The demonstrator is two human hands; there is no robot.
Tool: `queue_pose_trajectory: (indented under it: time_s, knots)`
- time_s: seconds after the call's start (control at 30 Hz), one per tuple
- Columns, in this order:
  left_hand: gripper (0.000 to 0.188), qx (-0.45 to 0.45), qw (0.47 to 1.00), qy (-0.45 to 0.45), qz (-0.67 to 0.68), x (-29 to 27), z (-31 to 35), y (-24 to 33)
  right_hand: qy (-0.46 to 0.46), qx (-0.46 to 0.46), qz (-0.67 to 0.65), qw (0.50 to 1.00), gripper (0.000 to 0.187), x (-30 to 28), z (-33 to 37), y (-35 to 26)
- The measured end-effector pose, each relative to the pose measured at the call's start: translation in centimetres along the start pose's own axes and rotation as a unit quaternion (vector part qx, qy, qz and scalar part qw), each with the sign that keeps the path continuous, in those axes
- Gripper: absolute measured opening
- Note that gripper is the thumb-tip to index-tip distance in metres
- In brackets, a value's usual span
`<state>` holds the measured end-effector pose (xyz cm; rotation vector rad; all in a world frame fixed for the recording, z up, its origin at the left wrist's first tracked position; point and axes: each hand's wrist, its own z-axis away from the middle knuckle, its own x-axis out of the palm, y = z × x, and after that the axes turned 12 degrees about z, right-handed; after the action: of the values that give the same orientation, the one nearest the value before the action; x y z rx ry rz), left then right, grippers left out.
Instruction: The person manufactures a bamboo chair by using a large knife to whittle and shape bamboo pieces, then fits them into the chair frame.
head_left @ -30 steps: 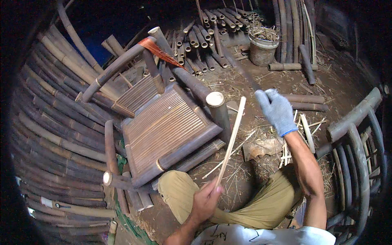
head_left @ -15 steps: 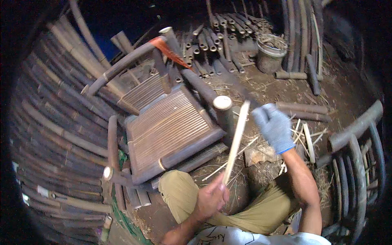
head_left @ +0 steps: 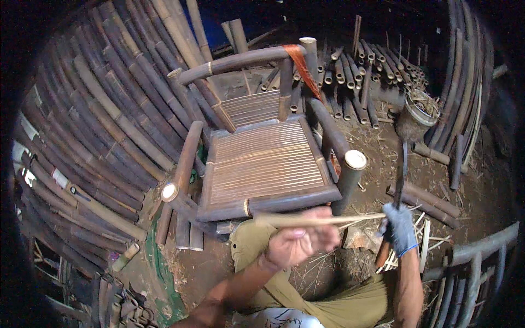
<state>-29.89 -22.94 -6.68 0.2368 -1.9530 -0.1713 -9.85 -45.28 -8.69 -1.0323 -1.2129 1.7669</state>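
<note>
My bare left hand [head_left: 303, 245], slightly blurred, is closed around a pale bamboo strip [head_left: 350, 218] in front of the chair. The strip lies nearly level, and its thin right end reaches my right hand [head_left: 400, 229]. That hand wears a grey glove with a blue cuff and grips a long dark-bladed knife [head_left: 403, 177], blade pointing up. A brown handle shows below the glove. Beyond my hands stands a bamboo armchair [head_left: 268, 164] with a slatted seat and an orange band tied at its back corner.
Bamboo poles [head_left: 104, 109] line the left side, and cut bamboo tubes [head_left: 361, 71] are stacked at the back. A bucket of shavings [head_left: 416, 117] stands at the far right. Two short bamboo lengths [head_left: 424, 202] and a bamboo frame [head_left: 481, 257] are at the right, with a wooden block [head_left: 361, 239] near my knees.
The view has turned, so the chair sits further right. The strip has swung from steeply upright to nearly level, its end now at my gloved hand. The knife blade now shows clearly.
</note>
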Motion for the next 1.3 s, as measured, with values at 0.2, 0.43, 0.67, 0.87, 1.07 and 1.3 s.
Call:
queue_pose_trajectory:
  time_s: [0.2, 0.43, 0.67, 0.87, 1.07, 1.3]
  knots:
    - [0.037, 0.194, 0.76, 0.208, -0.584, -1.7, -2.5, 6.2, -0.046, -0.022, 0.076, 0.996, 0.026, 2.2, 1.4, 0.9]
    - [0.035, 0.291, 0.705, 0.18, -0.621, -1.9, -10.5, 19.0, 0.021, -0.108, 0.013, 0.994, 0.045, 2.3, 0.1, -6.0]
    - [0.022, 0.213, 0.283, 0.094, -0.93, -12.3, -20.7, 24.3, -0.004, -0.207, -0.324, 0.923, 0.045, 9.6, -14.4, -10.5]
    - [0.055, 0.191, 0.276, 0.015, -0.942, -17.2, -26.6, 29.8, 0.16, -0.219, -0.044, 0.961, 0.046, 13.8, -15.3, -9.6]
    - [0.062, 0.177, 0.257, 0.077, -0.947, -19.9, -29.0, 36.4, 0.166, -0.206, 0.099, 0.959, 0.032, 14.1, -15.5, -8.9]
    - [0.069, 0.134, 0.254, 0.139, -0.948, -19.9, -30.3, 36.8, 0.187, -0.184, 0.127, 0.957, 0.05, 14.2, -15.6, -8.3]
